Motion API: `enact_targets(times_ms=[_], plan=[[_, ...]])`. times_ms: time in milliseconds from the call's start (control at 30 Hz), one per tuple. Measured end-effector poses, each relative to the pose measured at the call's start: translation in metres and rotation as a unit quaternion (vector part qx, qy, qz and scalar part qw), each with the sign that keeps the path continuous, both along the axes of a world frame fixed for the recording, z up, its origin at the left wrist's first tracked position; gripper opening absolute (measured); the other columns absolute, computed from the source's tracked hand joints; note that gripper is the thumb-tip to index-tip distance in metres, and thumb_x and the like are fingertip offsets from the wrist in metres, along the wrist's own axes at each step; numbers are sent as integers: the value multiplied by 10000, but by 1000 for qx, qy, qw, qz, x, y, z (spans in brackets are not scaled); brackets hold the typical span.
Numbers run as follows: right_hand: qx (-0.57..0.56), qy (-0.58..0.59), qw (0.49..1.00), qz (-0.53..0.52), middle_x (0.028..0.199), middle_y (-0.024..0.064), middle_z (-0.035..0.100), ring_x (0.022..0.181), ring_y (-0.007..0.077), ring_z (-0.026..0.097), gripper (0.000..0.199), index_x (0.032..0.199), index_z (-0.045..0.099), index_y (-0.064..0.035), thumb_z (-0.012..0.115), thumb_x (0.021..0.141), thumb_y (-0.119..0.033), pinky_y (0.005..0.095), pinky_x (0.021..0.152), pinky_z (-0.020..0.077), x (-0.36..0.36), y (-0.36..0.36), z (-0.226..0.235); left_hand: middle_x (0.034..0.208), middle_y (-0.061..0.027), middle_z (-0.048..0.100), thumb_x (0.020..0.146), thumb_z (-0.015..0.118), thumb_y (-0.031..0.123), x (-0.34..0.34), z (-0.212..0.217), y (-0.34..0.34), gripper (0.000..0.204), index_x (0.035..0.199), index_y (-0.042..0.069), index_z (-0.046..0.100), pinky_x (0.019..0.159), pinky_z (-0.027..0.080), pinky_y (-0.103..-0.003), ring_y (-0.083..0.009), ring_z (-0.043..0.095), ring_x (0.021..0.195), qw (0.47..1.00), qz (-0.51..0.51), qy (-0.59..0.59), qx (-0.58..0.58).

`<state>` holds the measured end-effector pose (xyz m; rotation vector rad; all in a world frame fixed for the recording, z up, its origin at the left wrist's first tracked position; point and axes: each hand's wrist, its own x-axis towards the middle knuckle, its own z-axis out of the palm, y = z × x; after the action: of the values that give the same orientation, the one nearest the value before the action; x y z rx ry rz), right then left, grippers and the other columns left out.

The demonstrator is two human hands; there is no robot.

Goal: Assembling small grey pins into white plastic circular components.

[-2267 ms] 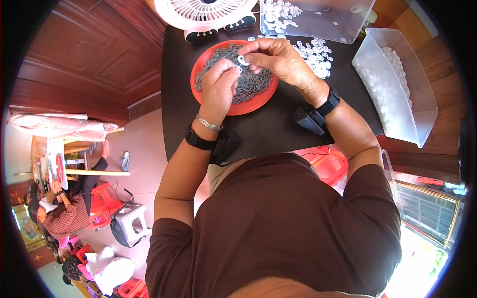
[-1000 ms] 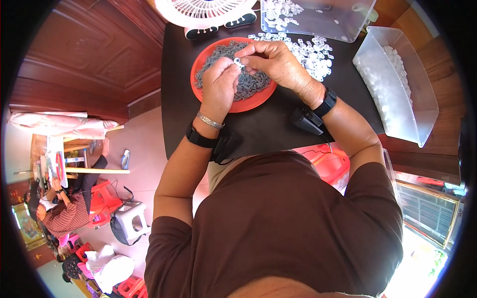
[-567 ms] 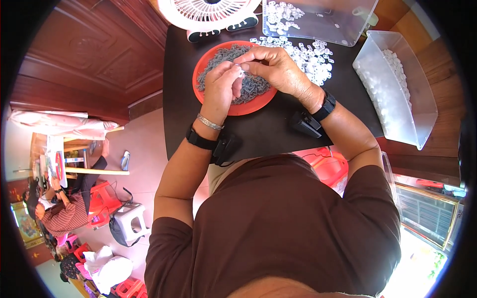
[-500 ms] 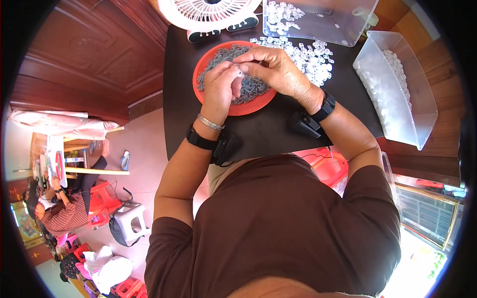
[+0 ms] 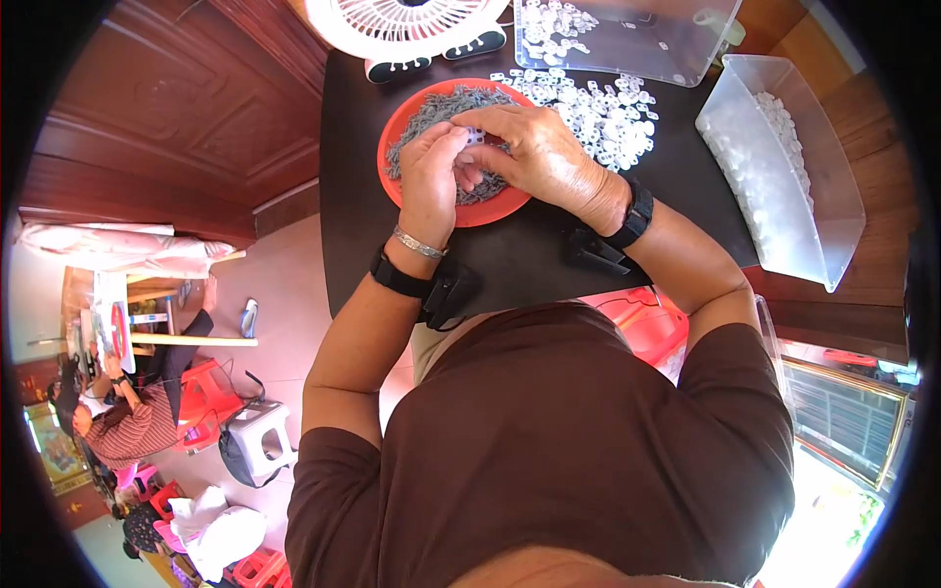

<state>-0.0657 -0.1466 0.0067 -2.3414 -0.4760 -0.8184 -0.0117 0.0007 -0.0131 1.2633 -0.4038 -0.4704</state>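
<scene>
Both my hands meet over a red bowl (image 5: 502, 209) filled with small grey screw-like pieces (image 5: 431, 120). Between my fingertips is a small white plastic piece (image 5: 475, 135) with dark holes. My left hand (image 5: 431, 176) pinches it from the left, fingers curled. My right hand (image 5: 549, 157) reaches in from the right, index finger and thumb closed around the same piece; whether a grey piece is also in those fingers is hidden. Just right of the bowl lies a loose pile of similar white plastic pieces (image 5: 616, 125) on the black table (image 5: 529, 265).
A white fan (image 5: 412, 24) stands behind the bowl. One clear plastic bin (image 5: 647, 44) lies at the back with white pieces in it; another bin (image 5: 833, 186) holds more at the right. Farther left, a person (image 5: 127, 426) sits near a grey-white stool (image 5: 260, 441).
My right hand has shifted slightly, its fingers spreading a little around the white piece, which now shows more of its face. My left hand stays nearly in place.
</scene>
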Motion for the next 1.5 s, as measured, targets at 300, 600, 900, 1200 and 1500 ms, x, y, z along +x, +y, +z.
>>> enact_targets(times_ms=[300, 600, 900, 1200, 1500], plan=[[85, 63, 994, 32, 822, 127, 667, 729, 281, 655, 254, 999, 633, -50, 676, 757, -116, 336, 659, 525, -7, 1, 9, 655, -48, 584, 894, 504, 192, -8, 5, -2, 216, 867, -3, 593, 473, 372, -206, -88, 498, 520, 999, 21, -48, -12], [71, 44, 996, 31, 768, 116, 658, 702, 275, 653, 216, 949, 637, -47, 684, 750, -117, 339, 632, 524, -8, 1, 7, 630, -38, 562, 888, 519, 191, -14, 9, 0, 229, 825, -15, 597, 461, 359, -188, -66, 470, 502, 997, 32, -72, -13], [68, 43, 996, 49, 835, 104, 675, 750, 233, 681, 252, 1003, 633, -45, 705, 768, -103, 291, 646, 541, -8, -2, 12, 633, -30, 552, 900, 487, 159, -12, 10, 0, 209, 841, -9, 595, 474, 358, -204, -75, 473, 518, 995, 40, -91, 11], [133, 85, 984, 82, 891, 76, 676, 831, 231, 673, 251, 969, 648, -77, 738, 736, -105, 287, 706, 536, -7, -5, 11, 590, -8, 502, 901, 494, 155, -9, 6, -2, 216, 740, 22, 549, 459, 343, -198, -59, 443, 496, 994, 55, -97, -17], [74, 5, 996, 46, 804, 62, 629, 720, 234, 629, 251, 937, 661, -76, 746, 701, -93, 304, 617, 507, -7, -5, 12, 581, -21, 486, 937, 458, 217, -9, 4, 0, 230, 858, 17, 540, 452, 318, -207, -88, 451, 490, 989, 34, -142, 19]])
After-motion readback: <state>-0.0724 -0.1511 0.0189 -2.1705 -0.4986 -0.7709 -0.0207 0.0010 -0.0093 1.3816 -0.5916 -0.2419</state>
